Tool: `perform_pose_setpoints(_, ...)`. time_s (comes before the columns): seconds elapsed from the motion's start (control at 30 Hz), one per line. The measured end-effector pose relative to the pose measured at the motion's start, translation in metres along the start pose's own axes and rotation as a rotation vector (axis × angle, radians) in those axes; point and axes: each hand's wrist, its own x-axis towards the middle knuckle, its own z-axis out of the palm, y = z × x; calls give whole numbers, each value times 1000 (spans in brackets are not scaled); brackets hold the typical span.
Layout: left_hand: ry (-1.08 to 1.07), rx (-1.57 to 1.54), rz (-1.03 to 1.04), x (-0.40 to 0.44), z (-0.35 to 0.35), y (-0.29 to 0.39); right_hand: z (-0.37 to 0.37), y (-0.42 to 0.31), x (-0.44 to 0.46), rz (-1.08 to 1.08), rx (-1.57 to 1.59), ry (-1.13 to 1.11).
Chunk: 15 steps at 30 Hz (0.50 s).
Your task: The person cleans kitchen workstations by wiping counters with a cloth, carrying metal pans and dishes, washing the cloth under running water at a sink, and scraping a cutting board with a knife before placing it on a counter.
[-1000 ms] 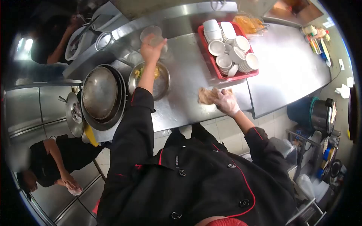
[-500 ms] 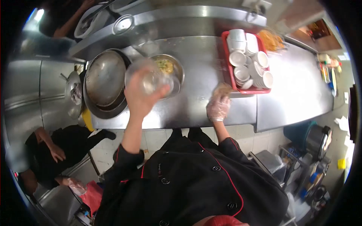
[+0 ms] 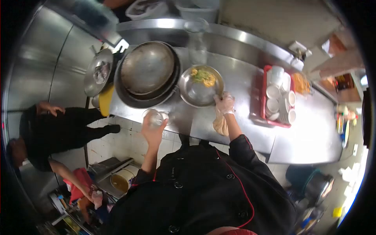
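My left hand (image 3: 152,131), bare, holds clear plastic cups (image 3: 157,118) at the front edge of the steel counter (image 3: 184,121). On my right hand (image 3: 225,103) is a clear plastic glove. Its fingers are closed on a tan cloth (image 3: 220,123) that hangs down toward the counter's edge, and they touch the right rim of a round metal bowl (image 3: 196,96). Yellow and green food (image 3: 204,77) lies in the upper part of that bowl.
Stacked large pans (image 3: 147,68) stand left of the bowl. A red basket (image 3: 264,92) of white cups (image 3: 273,92) is to the right. Clear containers (image 3: 197,47) stand behind the bowl. A co-worker (image 3: 58,125) is at the left; an open bucket (image 3: 123,178) is below.
My left hand has come down from the back of the counter to its front edge with the cups. My right hand has moved from beside the red basket to the bowl with the cloth.
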Motion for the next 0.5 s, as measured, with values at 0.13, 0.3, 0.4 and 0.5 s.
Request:
perform_pose_setpoints(0.13,11,-79,-13,5,0,-4,23,29,17,-17,-102,-2)
perform_pose_setpoints(0.3,-47,-60,40,9,-15,-19,-25,29,-25,-37,178,29)
perform_pose_setpoints(0.4,-100,-185,43,5,-29,-21,-43,25,-45,96,185,37)
perform_pose_setpoints(0.5,-93,-314,192,-2,-44,-39,-61,25,-57,24,405,-26)
